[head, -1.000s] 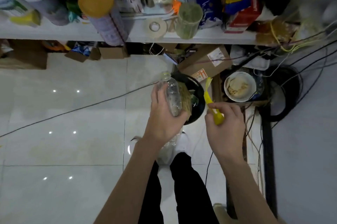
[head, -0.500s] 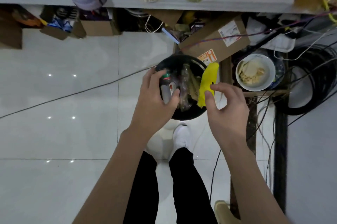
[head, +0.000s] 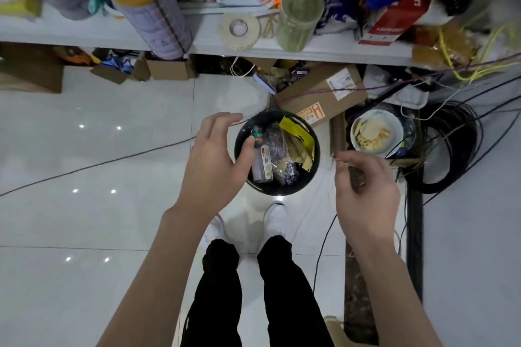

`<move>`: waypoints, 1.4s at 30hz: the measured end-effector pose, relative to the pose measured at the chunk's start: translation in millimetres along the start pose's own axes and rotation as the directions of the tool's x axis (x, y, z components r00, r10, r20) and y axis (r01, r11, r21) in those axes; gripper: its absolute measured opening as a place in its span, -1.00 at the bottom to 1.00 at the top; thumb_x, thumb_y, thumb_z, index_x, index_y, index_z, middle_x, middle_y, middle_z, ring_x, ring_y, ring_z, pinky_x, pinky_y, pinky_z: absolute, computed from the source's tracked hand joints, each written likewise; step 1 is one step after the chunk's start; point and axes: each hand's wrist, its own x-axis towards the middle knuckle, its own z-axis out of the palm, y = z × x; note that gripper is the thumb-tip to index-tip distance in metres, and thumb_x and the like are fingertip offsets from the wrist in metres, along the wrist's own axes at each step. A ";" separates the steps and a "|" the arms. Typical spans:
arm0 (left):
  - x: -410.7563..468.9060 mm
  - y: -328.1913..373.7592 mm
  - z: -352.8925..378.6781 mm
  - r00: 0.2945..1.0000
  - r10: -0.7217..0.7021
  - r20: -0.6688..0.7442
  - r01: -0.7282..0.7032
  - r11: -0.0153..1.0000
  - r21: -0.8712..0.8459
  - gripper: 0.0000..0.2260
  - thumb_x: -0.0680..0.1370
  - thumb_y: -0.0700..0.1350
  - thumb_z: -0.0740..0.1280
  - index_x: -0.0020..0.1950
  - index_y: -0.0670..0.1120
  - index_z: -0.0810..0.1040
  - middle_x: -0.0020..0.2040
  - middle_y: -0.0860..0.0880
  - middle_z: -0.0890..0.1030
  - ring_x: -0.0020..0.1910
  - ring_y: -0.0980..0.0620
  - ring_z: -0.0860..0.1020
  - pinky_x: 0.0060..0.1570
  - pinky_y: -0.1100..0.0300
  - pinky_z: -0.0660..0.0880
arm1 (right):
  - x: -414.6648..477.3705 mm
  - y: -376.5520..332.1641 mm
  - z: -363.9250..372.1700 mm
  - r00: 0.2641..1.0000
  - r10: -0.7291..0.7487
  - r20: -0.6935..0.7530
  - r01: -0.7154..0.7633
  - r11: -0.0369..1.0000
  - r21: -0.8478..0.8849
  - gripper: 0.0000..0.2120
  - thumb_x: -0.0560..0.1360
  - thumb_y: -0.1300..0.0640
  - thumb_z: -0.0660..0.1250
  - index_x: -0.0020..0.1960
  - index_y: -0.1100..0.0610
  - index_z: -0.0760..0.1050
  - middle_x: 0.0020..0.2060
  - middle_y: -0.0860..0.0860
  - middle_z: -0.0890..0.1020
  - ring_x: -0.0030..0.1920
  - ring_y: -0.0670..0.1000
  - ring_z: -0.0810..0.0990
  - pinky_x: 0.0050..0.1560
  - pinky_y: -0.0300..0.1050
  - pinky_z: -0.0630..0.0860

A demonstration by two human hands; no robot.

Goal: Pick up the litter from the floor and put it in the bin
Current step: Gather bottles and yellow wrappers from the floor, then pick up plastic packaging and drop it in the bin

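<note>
Black bin (head: 315, 174): a plastic bottle (head: 262, 162) and a yellow wrapper (head: 299, 140) are seen inside.
Left hand (head: 214, 164): spread wide, nothing held.
Right hand (head: 366, 191): loosely curled, nothing held.
Left to do: no more litter is seen on the floor.

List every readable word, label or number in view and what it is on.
Nothing reads clearly.
Red carton on the shelf: white lettering, upside down, blurred.
Cardboard box: shipping label and orange sticker, too small.
Bottle in the bin: label print illegible.
</note>
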 end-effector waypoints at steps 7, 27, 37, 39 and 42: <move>-42.4 81.1 -80.2 1.000 0.016 -0.022 -0.016 0.999 0.029 -0.66 0.58 -0.02 0.34 0.35 -0.01 0.45 0.28 0.06 0.45 0.25 0.09 0.46 0.23 0.22 0.40 | -21.9 -78.5 -52.4 0.984 -0.135 0.118 0.136 0.991 0.002 -0.82 0.56 0.18 0.36 0.16 0.06 0.59 0.09 -0.05 0.54 0.12 -0.04 0.52 0.21 -0.17 0.42; -215.5 220.7 -250.0 0.898 -0.016 -0.441 0.065 0.993 0.097 -0.63 0.60 0.13 0.26 0.39 0.09 0.39 0.34 0.19 0.38 0.32 0.29 0.35 0.31 0.33 0.29 | -101.1 -273.4 -169.6 0.648 -0.674 0.355 0.648 0.733 0.207 -0.68 0.53 0.07 0.41 0.27 0.01 0.51 0.17 -0.13 0.46 0.26 -0.12 0.45 0.26 -0.29 0.32; -351.0 146.5 -277.4 0.587 -0.420 -0.692 0.358 0.901 -0.244 -0.66 0.57 0.16 0.27 0.34 0.16 0.43 0.26 0.31 0.42 0.26 0.30 0.42 0.22 0.24 0.40 | -177.3 -316.5 -115.6 0.349 -0.688 0.636 0.691 0.648 0.322 -0.77 0.54 0.02 0.39 0.17 -0.12 0.49 0.11 -0.26 0.45 0.19 -0.26 0.42 0.11 -0.54 0.25; -375.4 129.4 -282.5 0.509 -0.496 -0.704 0.376 0.863 -0.337 -0.68 0.56 0.15 0.29 0.32 0.18 0.43 0.23 0.36 0.42 0.25 0.32 0.43 0.14 0.32 0.38 | -199.4 -325.0 -100.8 0.299 -0.681 0.669 0.692 0.637 0.339 -0.80 0.54 0.03 0.39 0.14 -0.15 0.50 0.10 -0.30 0.46 0.20 -0.23 0.45 0.09 -0.45 0.30; -410.4 103.5 -293.7 0.429 -0.577 -0.695 0.394 0.812 -0.431 -0.69 0.57 0.17 0.27 0.31 0.22 0.42 0.22 0.40 0.41 0.22 0.40 0.41 0.08 0.32 0.41 | -236.3 -339.3 -73.4 0.235 -0.684 0.691 0.711 0.605 0.358 -0.82 0.53 0.06 0.40 0.09 -0.15 0.52 0.05 -0.31 0.48 0.15 -0.19 0.49 0.06 -0.33 0.35</move>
